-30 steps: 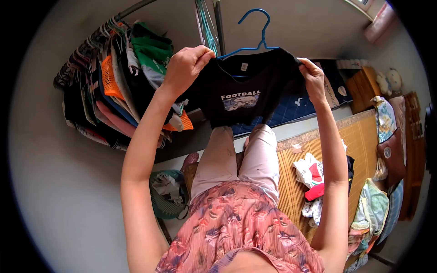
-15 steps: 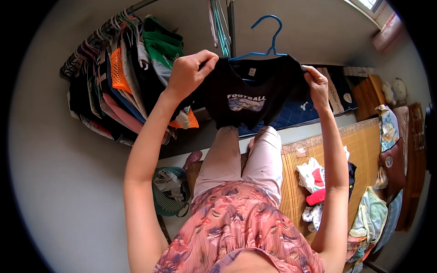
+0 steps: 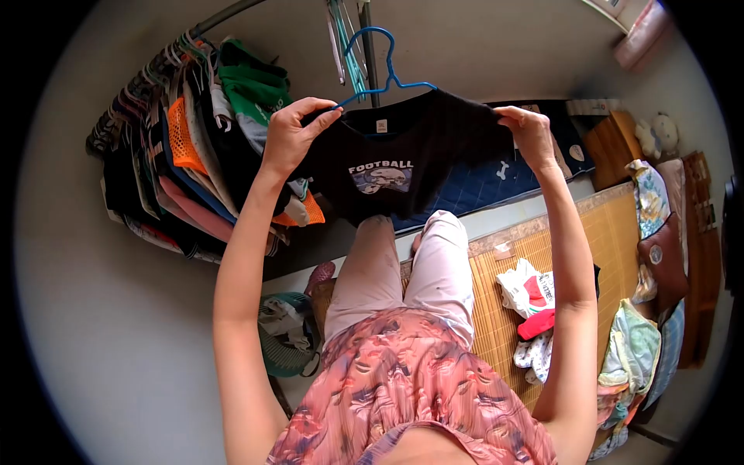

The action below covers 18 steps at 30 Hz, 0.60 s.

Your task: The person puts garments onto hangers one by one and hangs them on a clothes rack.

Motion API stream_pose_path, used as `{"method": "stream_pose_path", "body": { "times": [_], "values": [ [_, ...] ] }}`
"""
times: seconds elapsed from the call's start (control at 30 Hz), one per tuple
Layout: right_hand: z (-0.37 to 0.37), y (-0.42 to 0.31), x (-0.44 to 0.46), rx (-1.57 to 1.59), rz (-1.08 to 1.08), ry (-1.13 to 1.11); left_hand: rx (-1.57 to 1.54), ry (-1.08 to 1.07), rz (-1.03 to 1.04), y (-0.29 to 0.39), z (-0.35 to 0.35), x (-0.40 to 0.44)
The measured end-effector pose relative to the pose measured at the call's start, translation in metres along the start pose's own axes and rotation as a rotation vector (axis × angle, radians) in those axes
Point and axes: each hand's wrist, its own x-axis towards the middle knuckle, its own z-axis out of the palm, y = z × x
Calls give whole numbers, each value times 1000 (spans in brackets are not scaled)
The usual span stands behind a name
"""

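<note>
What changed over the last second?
Blue hanger and black shirt shifted leftward, toward the hanging clothes; the sleeve at the right hand now stretches farther from the hanger. Neither it nor the left hand let go. Clothes pile and green basket unmoved.

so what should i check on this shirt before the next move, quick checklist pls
1. Left hand on the black shirt: ok, pinching near one shoulder.
2. Right hand on the shirt: ok, pinching the other side, by the sleeve.
3. Print facing the wearer: ok, "FOOTBALL" reads upright.
4. Blue hanger hung on the rail: not ok, its hook stands apart from it.
5. Hanger ends seated inside both shoulders: cannot tell, cloth and hand hide them.
</note>
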Motion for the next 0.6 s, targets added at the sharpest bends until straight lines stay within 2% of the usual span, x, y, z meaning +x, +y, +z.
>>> {"method": "stream_pose_path", "body": {
  "times": [0.1, 0.2, 0.3, 0.37, 0.43, 0.5, 0.6],
  "values": [
    [-3, 13, 2, -113, 69, 39, -76, 50, -25, -7, -4, 2],
    [-12, 0, 5, -509, 88, -338, -57, 35, 1, -10, -2, 5],
    [-7, -27, 15, -198, -102, -31, -1, 5, 36, -8, 1, 9],
    [0, -64, 29, 257, -127, -77, 36, -10, 65, -3, 6, 8],
    [19, -93, 36, 497, -108, -192, 75, -24, 103, 5, 11, 10],
    [21, -118, 40, 504, -61, -323, 89, -62, 90, 9, 15, 9],
    [29, -123, 45, 560, -111, -223, 93, -28, 109, 15, 9, 6]
  ]
}}
